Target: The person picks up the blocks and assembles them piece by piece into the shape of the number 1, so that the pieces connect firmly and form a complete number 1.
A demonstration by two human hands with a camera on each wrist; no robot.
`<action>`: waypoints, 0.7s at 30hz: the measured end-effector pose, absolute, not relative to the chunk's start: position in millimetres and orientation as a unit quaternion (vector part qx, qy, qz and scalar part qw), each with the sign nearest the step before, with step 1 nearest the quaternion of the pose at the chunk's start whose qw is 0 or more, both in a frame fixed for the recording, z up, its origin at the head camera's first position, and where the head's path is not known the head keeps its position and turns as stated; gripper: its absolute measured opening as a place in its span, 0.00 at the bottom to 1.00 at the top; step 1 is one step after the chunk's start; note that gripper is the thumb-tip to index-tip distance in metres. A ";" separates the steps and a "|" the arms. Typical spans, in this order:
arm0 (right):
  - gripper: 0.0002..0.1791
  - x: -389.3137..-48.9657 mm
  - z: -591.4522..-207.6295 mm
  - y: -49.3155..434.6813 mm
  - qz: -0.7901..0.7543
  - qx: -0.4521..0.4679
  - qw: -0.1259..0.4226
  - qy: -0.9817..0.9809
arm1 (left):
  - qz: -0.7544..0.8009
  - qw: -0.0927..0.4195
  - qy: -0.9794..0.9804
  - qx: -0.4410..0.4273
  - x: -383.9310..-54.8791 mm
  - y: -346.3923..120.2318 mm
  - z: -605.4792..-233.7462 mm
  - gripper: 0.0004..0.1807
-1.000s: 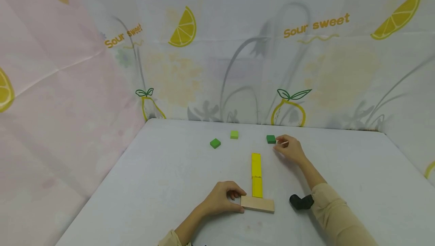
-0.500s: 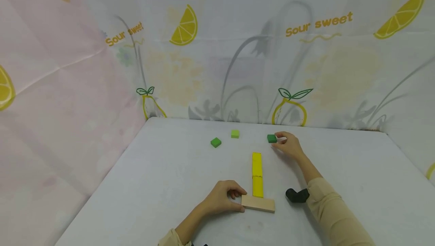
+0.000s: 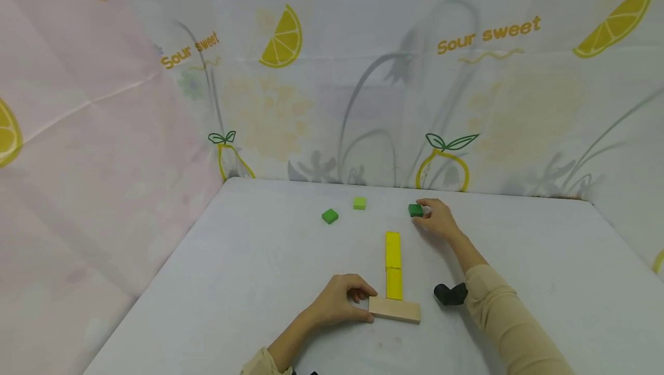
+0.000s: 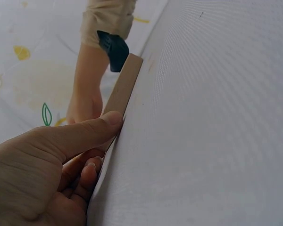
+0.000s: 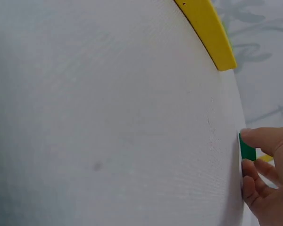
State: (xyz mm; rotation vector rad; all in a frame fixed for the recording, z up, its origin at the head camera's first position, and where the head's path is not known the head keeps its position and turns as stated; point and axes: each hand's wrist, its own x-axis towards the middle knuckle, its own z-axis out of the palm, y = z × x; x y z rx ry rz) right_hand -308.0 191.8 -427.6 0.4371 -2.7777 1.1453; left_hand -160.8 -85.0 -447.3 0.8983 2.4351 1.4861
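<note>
My left hand [image 3: 342, 301] pinches the left end of a plain wooden block [image 3: 394, 309] between thumb and fingers, at the front of the table. The block lies flat, crosswise below a line of two yellow blocks [image 3: 393, 265] set end to end. Farther back on the right, my right hand [image 3: 438, 218] has thumb and fingers at opposite sides of a small dark green block [image 3: 415, 210]. In the right wrist view, that green block [image 5: 247, 149] shows between the thumb and the fingertips, low on the white surface.
A light green block [image 3: 359, 203] and a mid-green block [image 3: 329, 216] lie at the back, left of the yellow line. A black device [image 3: 450, 294] sits at the right wrist. A printed cloth wall [image 3: 332, 75] rises behind the white table [image 3: 249, 283].
My right hand has moved slightly left and farther back, its fingers coming around the dark green block. My left hand stays on the wooden block; the view has shifted slightly.
</note>
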 end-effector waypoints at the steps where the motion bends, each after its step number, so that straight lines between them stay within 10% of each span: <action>1: 0.25 -308.4 -427.0 191.1 0.366 0.147 0.050 -0.918 | 0.496 0.076 0.811 0.300 -160.8 -84.9 -447.4 0.19; 21: 0.21 -310.7 -419.4 186.8 0.312 0.187 0.038 -0.931 | 0.495 0.083 0.814 0.293 -159.2 -84.9 -444.2 0.19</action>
